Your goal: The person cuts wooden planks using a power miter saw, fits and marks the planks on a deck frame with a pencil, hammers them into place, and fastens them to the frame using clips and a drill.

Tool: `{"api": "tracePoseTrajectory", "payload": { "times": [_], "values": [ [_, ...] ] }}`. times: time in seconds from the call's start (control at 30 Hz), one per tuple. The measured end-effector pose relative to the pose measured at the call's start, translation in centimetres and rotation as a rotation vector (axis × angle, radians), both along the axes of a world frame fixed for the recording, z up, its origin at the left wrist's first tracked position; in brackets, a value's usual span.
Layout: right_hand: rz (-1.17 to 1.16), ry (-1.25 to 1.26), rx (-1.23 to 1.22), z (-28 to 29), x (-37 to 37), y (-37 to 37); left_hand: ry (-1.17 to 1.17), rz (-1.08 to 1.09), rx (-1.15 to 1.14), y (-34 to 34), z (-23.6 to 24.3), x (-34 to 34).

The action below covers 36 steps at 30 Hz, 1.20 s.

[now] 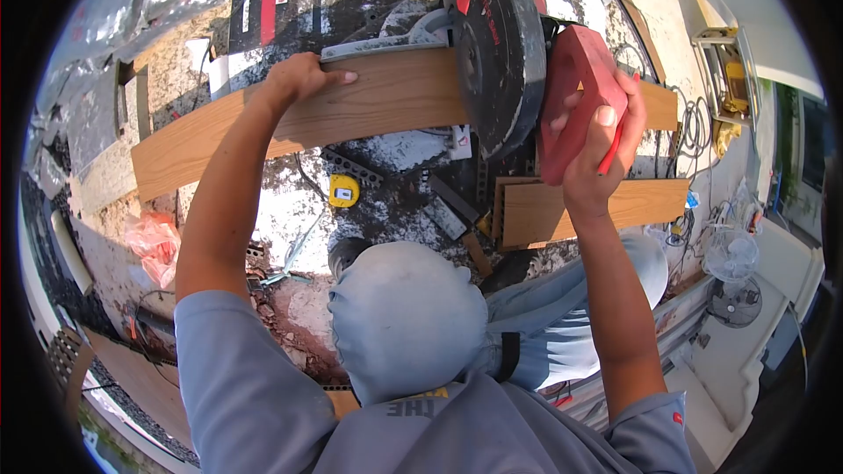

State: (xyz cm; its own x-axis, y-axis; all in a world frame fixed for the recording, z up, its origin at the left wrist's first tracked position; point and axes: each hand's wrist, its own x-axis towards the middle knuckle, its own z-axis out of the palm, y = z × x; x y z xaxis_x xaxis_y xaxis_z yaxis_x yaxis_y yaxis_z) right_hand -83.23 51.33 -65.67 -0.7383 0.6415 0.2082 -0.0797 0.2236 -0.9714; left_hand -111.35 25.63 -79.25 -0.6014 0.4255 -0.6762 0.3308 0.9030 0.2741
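The left hand (301, 79) grips a long brown wooden board (378, 95) by its far edge. The right hand (594, 162) holds a chunky red saw handle (602, 79) and thin red stick (609, 154). A round black saw (509, 53) crosses the board; a yellow tape measure (344, 190) lies nearer than the board.

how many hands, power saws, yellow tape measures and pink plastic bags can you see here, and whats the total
Hands: 2 (left hand, right hand)
Power saw: 1
Yellow tape measure: 1
Pink plastic bag: 1
Total: 5
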Motion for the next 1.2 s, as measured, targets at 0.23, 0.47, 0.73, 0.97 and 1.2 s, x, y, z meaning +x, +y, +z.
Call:
{"api": "tracePoseTrajectory", "payload": {
  "times": [0.23, 0.47, 0.73, 0.97, 1.2],
  "values": [
    [-0.012, -0.005, 0.027, -0.9, 0.7, -0.4, 0.001, 0.0, -0.02, -0.1, 0.3, 0.2],
    [-0.034, 0.041, 0.007, -1.6, 1.0, -1.1, 0.023, -0.01, -0.03, -0.3, 0.2, 0.2],
    [-0.003, 0.033, 0.126, -3.1, 1.8, -0.9, 0.053, -0.029, -0.019, -0.2, 0.3, 0.4],
    [0.004, 0.069, 0.22, -4.6, 2.7, -1.2, 0.044, -0.019, -0.027, -0.2, 0.2, 0.3],
    [0.007, 0.023, 0.273, -5.7, 3.9, -1.3, 0.061, -0.011, -0.007, -0.4, -0.5, 0.0]
  ]
}}
